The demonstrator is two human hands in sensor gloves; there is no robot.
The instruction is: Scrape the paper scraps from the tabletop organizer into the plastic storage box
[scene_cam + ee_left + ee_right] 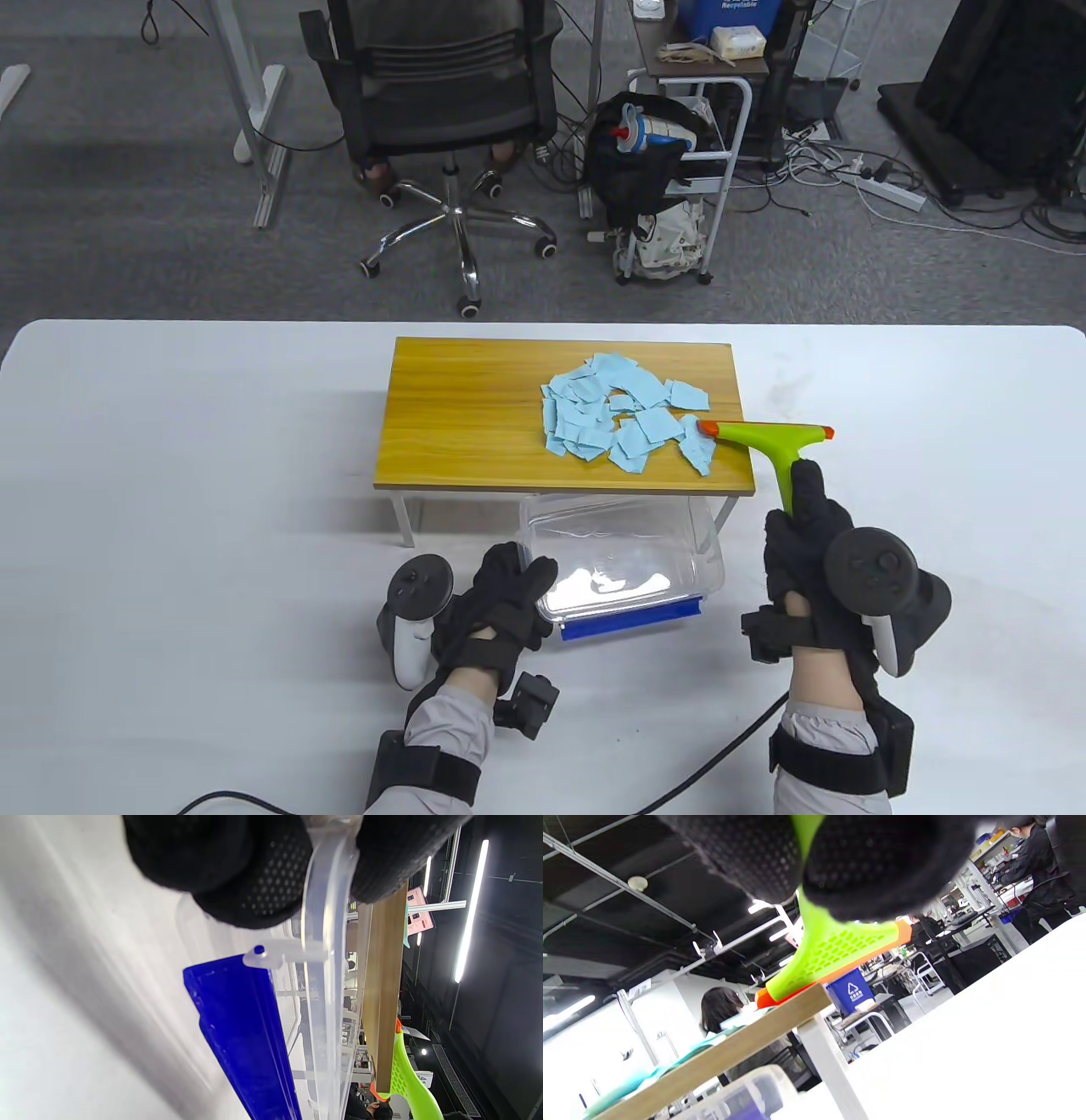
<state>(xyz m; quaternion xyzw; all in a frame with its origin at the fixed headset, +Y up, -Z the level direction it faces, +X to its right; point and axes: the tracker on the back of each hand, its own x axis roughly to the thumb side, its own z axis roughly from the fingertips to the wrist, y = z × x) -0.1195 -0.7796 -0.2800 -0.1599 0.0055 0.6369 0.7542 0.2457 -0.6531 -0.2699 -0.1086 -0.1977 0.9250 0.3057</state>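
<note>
A small wooden tabletop organizer point(475, 416) stands on the white table, with a pile of light blue paper scraps point(615, 412) on its right half. My right hand point(806, 535) grips the handle of a green scraper point(776, 441) with orange tips; its blade lies over the organizer's right edge, touching the scraps. The scraper also shows in the right wrist view point(835, 955). A clear plastic storage box point(628, 552) with a blue latch point(632, 622) sits below the organizer's front edge. My left hand point(513, 590) grips the box's left rim point(326, 921).
The organizer stands on white legs point(407, 518). Beyond the table's far edge are an office chair point(441, 127) and a cart point(679, 170) on the floor. A cable point(704, 755) runs from my right wrist across the table.
</note>
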